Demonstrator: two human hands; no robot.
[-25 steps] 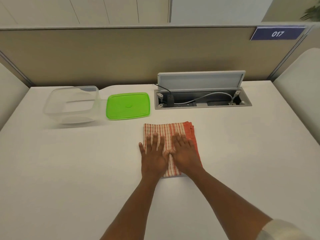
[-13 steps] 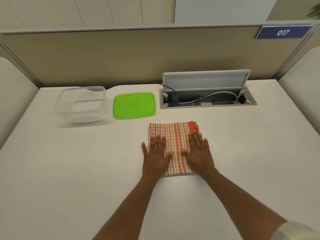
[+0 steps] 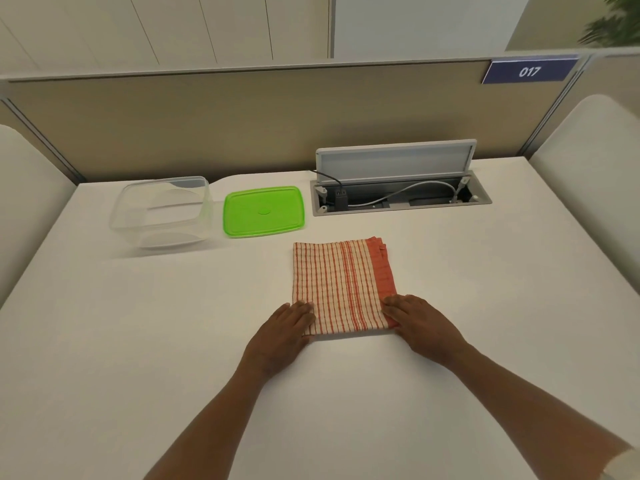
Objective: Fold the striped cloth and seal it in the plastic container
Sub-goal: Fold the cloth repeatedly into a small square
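The striped cloth (image 3: 341,285), cream with red stripes, lies folded into a rectangle on the white table (image 3: 138,341). My left hand (image 3: 282,336) holds its near-left corner, fingers on top. My right hand (image 3: 420,327) holds the near-right corner the same way; both thumbs are hidden. The clear plastic container (image 3: 204,209) stands open and empty at the back left. Its green lid (image 3: 264,211) lies flat just right of it, apart from the cloth.
An open cable box (image 3: 398,197) with plugs and cords is sunk into the table behind the cloth, its flap (image 3: 394,161) raised. A beige partition (image 3: 242,126) closes off the far edge. Cushioned seat backs flank both sides.
Both hands slid from lying flat on the middle of the cloth back and apart to its two near corners. The cloth stayed in place.
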